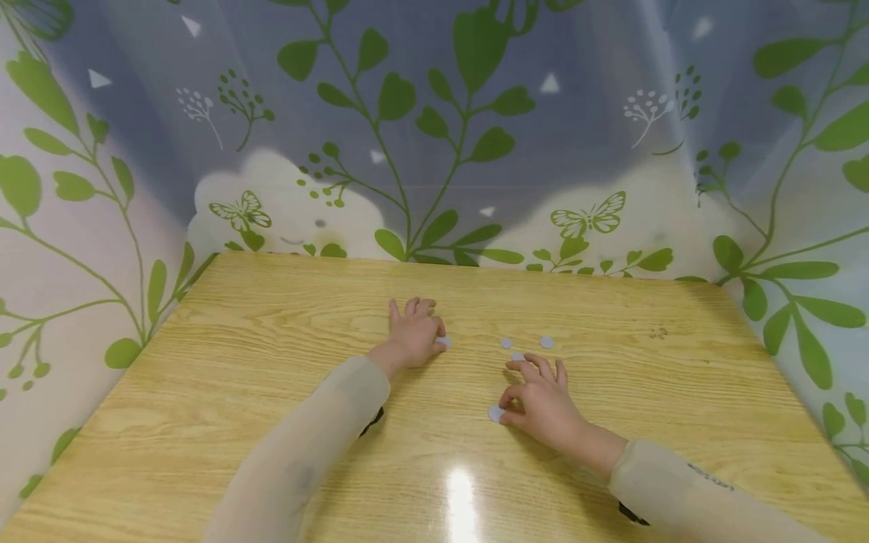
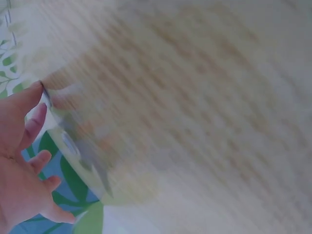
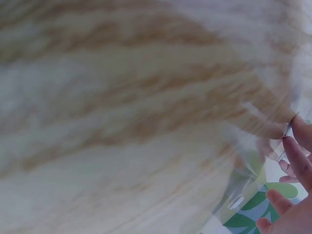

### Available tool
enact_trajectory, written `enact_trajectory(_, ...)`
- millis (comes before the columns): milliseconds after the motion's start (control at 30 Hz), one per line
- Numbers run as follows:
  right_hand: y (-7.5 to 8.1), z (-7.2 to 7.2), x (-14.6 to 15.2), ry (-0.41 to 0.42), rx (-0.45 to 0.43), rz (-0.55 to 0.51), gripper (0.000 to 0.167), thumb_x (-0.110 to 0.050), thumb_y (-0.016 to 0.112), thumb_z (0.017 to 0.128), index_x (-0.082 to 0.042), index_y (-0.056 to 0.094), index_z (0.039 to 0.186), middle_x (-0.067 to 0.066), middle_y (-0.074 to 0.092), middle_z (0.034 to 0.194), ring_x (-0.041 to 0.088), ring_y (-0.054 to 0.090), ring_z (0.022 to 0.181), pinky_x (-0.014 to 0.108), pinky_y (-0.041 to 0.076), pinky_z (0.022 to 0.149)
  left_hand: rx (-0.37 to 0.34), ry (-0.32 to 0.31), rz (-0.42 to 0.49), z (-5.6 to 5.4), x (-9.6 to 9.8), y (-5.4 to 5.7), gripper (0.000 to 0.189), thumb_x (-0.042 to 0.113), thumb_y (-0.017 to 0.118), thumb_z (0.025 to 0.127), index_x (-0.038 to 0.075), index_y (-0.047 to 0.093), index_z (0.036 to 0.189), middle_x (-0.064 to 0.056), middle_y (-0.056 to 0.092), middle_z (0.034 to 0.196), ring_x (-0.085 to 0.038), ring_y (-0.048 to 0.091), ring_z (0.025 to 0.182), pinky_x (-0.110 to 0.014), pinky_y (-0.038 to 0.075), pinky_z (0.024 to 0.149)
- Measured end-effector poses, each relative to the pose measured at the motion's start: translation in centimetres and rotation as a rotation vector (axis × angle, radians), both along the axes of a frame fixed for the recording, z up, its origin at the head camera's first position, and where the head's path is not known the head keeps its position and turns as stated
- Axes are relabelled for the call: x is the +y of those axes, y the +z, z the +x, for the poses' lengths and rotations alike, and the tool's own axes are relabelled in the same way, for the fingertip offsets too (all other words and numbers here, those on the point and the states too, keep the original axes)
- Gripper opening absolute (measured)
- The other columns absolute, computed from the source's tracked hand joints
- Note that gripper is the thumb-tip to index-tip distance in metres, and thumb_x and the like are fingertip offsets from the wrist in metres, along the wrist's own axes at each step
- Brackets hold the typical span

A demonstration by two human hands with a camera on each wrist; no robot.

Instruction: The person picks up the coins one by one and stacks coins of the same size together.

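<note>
In the head view my left hand (image 1: 413,335) pinches a small pale round disc (image 1: 444,343) between thumb and index finger, its other fingers spread. The left wrist view shows that disc edge-on as a thin dark line (image 2: 45,92) at the fingertips. Nearer and to the right, my right hand (image 1: 546,411) holds another pale disc (image 1: 495,413) by its edge, also with thumb and index finger. From the right wrist that disc (image 3: 289,126) appears as a thin edge between two fingertips.
Past the right fingers lie a small disc (image 1: 505,343), a larger disc (image 1: 546,342) and a partly hidden disc (image 1: 518,357). The wood-grain table (image 1: 271,392) meets a leaf-patterned curtain (image 1: 434,151) at the back and sides. Glare (image 1: 462,498) shows near the front.
</note>
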State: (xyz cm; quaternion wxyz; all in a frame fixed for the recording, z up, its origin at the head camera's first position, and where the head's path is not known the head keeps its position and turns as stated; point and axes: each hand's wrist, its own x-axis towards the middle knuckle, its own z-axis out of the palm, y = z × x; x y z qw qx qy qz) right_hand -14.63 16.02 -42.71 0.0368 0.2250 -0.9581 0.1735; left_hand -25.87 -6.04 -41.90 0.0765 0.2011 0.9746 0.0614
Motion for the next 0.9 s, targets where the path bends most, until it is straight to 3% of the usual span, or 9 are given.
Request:
enact_trajectory(167,0.1,0.0,0.0,0.001,0.0,-0.001,0.014,-0.023,0.081,0.067,-0.016,0.071,0.073,0.019,0.052,0.129,0.046,0.031,0.128,0.078,0.014,0.096,-0.015,-0.022,-0.034,-0.1,0.2,0.5,0.03,0.04,0.059,0.089,0.017,0.065,0.108,-0.009,0.028,0.15,-0.036,0.017,0.141,-0.067,0.004,0.109)
enact_trajectory(467,0.1,-0.1,0.0,-0.009,-0.005,0.006,0.014,-0.024,0.081,0.067,-0.018,0.071,0.073,0.018,0.051,0.13,0.046,0.031,0.129,0.077,0.014,0.096,-0.109,-0.067,-0.104,-0.1,0.4,1.3,0.033,0.037,0.055,0.093,0.014,0.064,0.115,-0.01,0.028,0.151,-0.035,0.015,0.142,-0.066,0.002,0.109)
enact_trajectory(667,0.1,0.0,0.1,-0.011,0.003,0.005,0.014,-0.024,0.082,0.067,-0.017,0.071,0.073,0.018,0.052,0.13,0.046,0.031,0.128,0.078,0.014,0.096,-0.111,-0.099,-0.16,-0.1,0.6,1.7,0.027,0.039,0.055,0.093,0.016,0.068,0.098,-0.009,0.031,0.148,-0.033,0.02,0.139,-0.065,0.003,0.11)
enact_trajectory(767,0.1,0.0,0.1,-0.011,0.009,0.008,0.014,-0.025,0.082,0.067,-0.018,0.071,0.073,0.018,0.052,0.13,0.046,0.032,0.128,0.078,0.015,0.095,-0.114,-0.096,-0.15,-0.1,0.6,1.7,0.026,0.04,0.056,0.092,0.017,0.068,0.093,-0.009,0.033,0.146,-0.033,0.024,0.138,-0.065,0.004,0.11)
enact_trajectory(900,0.1,0.0,0.0,-0.011,0.007,0.014,0.014,-0.025,0.082,0.067,-0.018,0.071,0.072,0.018,0.052,0.13,0.046,0.032,0.128,0.078,0.015,0.095,-0.122,-0.054,-0.067,-0.1,0.4,1.7,0.024,0.039,0.061,0.089,0.017,0.068,0.092,-0.008,0.034,0.147,-0.034,0.025,0.137,-0.065,0.004,0.11)
